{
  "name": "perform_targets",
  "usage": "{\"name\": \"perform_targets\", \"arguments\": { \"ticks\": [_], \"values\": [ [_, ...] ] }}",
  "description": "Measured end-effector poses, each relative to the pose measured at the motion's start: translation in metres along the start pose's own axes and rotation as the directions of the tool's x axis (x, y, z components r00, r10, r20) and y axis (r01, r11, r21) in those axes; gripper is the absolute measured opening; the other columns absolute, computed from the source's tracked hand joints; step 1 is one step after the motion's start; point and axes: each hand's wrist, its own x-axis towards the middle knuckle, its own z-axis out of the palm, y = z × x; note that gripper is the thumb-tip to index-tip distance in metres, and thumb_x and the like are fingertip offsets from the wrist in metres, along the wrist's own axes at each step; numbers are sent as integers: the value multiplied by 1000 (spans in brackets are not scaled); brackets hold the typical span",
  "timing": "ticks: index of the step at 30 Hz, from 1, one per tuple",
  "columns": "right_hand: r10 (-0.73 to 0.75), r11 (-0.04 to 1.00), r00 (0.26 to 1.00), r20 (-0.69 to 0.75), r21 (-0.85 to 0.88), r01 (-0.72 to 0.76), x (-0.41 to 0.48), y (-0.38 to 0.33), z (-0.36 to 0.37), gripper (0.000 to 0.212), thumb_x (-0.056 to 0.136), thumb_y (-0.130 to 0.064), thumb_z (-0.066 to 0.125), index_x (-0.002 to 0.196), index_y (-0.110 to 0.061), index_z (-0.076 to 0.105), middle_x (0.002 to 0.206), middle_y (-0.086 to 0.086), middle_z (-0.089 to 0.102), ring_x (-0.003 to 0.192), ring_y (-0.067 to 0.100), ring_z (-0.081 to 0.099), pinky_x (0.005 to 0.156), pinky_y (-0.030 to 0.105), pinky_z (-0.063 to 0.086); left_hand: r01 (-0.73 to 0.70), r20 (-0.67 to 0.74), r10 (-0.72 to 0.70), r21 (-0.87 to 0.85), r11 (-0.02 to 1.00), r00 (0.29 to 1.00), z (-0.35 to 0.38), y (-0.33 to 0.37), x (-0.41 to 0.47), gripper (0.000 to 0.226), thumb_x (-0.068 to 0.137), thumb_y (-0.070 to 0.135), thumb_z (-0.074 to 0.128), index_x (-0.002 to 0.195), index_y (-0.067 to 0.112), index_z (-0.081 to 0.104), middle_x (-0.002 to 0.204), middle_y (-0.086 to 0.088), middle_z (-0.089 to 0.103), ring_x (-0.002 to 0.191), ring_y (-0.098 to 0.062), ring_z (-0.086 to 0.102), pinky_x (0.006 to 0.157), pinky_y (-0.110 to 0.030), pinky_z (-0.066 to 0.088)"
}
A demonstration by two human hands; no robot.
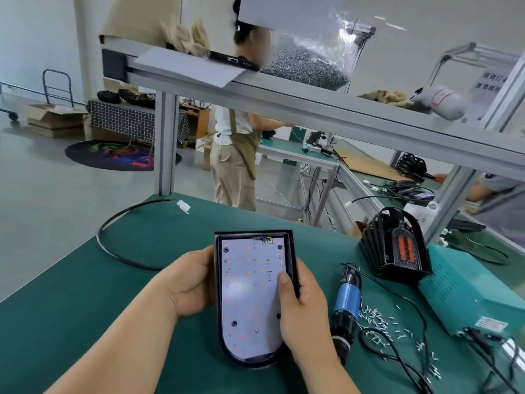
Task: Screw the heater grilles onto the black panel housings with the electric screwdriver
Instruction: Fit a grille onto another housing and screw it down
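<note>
A black panel housing [218, 305] lies on the green bench in front of me, rounded end toward me. A white board [250, 297] dotted with red and orange lights sits inside it. My left hand [189, 282] grips the housing's left edge. My right hand [301, 308] holds the right edge, thumb pressed on the white board. The electric screwdriver [346, 305], blue and black, lies on the bench just right of my right hand. A black finned heater grille unit [395, 245] with orange elements stands at the back right.
Several loose screws [377, 322] lie scattered right of the screwdriver, among black cables. A teal power box [468, 291] sits at the right. A black cable with a white plug [183, 207] loops at the back left. A shelf [284, 95] overhead holds a screw bag. A person stands beyond the bench.
</note>
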Motion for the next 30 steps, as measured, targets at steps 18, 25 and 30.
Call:
{"name": "perform_targets", "arguments": {
  "ticks": [18, 25, 30],
  "values": [
    [-57, 985, 986, -155, 155, 81, 17, 2, -7, 30, 93, -8, 63, 101, -34, 76, 106, -5, 72, 103, 14, 63, 96, 42, 46, -342, 87, 375, -265, 902, 923, 32, 10, -15, 29, 85, 31, 56, 93, 20, 81, 107, -14, 75, 98, -28, 73, 74, -38, 61],
    [196, 866, 970, -140, 489, -104, 26, -23, -31, 61, 84, 26, 28, 112, -8, 70, 88, -10, 75, 79, -2, 62, 69, 11, 45, -425, 111, 424, -17, 905, 899, 48, 9, -22, 23, 74, 26, 65, 86, 16, 82, 85, -1, 76, 76, -12, 72, 61, -30, 60],
    [-107, 954, 994, -5, 283, 104, 17, -73, -60, 26, 81, -19, 56, 91, -20, 79, 84, 4, 76, 84, 13, 69, 79, 20, 51, -416, 175, 386, 191, 889, 906, 66, -2, -28, 25, 65, 39, 75, 79, 18, 81, 107, 6, 76, 80, -8, 70, 65, -25, 58]
  ]
}}
